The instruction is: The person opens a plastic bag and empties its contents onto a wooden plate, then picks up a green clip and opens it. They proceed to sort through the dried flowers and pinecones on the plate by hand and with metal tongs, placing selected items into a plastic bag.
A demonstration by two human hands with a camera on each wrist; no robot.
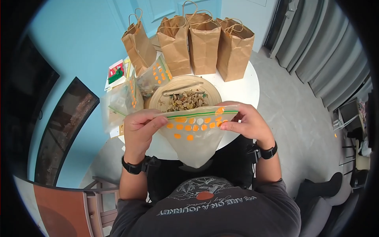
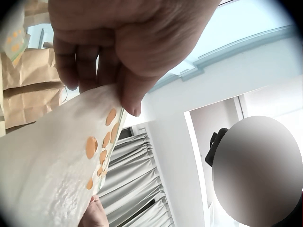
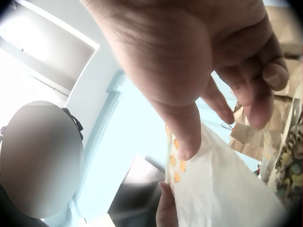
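A translucent zip bag (image 1: 195, 144) with orange spots and a green zip line hangs spread in front of the person, its lower end tapering to a corner. My left hand (image 1: 139, 130) pinches the bag's top left corner between thumb and fingers. At the top right corner, my right hand (image 1: 252, 122) holds the bag, thumb on the near face. In the right wrist view that thumb presses the white plastic (image 3: 227, 189) near its spotted edge. Just beyond the bag lies a round wooden tray (image 1: 158, 98) with a heap of small brown and cream flakes (image 1: 185, 100).
A long thin tool (image 1: 183, 88) lies across the tray. Two more spotted zip bags (image 1: 156, 75) (image 1: 122, 100) stand left of it. Several brown paper bags (image 1: 203, 47) line the back of the white round table (image 1: 246, 89). A red and green box (image 1: 116, 73) sits back left.
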